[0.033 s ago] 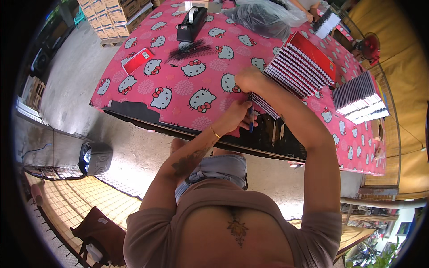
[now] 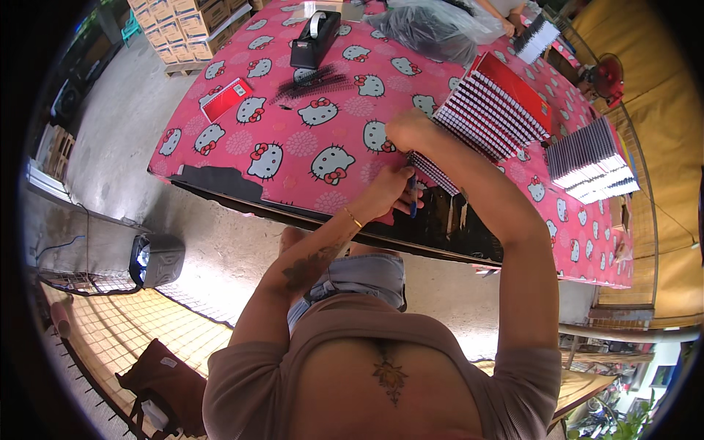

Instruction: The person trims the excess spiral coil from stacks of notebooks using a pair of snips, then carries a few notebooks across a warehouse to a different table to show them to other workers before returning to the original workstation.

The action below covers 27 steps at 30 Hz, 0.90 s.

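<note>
My left hand is closed around a blue-handled hand tool, whose working end is hidden, near the table's front edge. Beside it, a spiral-bound notebook with a dark coil lies partly under my right forearm. Curled up at the far end of that coil, my right hand has its fingers turned away, so what they grip is hidden. Just beyond my right forearm stands a tall stack of red-covered spiral notebooks, coils facing me.
The table's pink cartoon-cat cover is torn along the front edge. It bears a red notebook, loose black coils, a tape dispenser, a plastic bag and another notebook stack. A person's hand shows at the far side.
</note>
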{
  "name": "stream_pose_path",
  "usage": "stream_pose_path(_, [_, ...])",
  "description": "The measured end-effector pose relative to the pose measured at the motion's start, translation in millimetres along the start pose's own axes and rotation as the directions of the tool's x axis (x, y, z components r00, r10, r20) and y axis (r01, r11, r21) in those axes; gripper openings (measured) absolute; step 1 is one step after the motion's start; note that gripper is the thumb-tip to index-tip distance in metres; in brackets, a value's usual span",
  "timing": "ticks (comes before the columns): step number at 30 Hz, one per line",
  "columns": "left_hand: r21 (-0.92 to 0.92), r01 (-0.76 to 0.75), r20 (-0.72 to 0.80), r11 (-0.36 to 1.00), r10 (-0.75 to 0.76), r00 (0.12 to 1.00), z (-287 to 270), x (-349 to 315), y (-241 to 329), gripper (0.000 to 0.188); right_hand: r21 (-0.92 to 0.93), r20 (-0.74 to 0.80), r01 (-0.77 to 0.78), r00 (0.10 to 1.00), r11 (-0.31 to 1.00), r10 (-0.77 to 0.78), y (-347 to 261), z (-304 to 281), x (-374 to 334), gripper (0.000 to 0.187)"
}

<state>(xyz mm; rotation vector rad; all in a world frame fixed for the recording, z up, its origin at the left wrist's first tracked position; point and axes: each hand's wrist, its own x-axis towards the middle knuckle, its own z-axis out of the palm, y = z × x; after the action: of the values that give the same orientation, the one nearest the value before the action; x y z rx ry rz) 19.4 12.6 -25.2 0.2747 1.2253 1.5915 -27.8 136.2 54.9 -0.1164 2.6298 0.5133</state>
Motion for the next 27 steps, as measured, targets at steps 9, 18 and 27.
stream_pose_path(9, [0.017, 0.025, -0.023, 1.000, -0.024, 0.999, -4.9, 10.7, -6.0, 0.032, 0.009, 0.069, -0.025, 0.997, 1.000, 0.024, -6.0, -4.7, 0.6, 0.021])
stream_pose_path(18, [-0.122, 0.122, -0.006, 0.985, -0.123, 0.992, -2.6, 13.6, 2.0, 0.031, -0.033, 0.077, 0.018, 0.997, 0.999, -0.015, -7.1, 3.3, 5.7, 0.022])
stream_pose_path(27, [-0.179, 0.172, 0.049, 0.969, -0.166, 0.985, -6.4, 7.8, 0.7, 0.030, 0.007, 0.156, 0.016, 0.988, 1.000, -0.017, -6.2, 11.5, 11.2, 0.021])
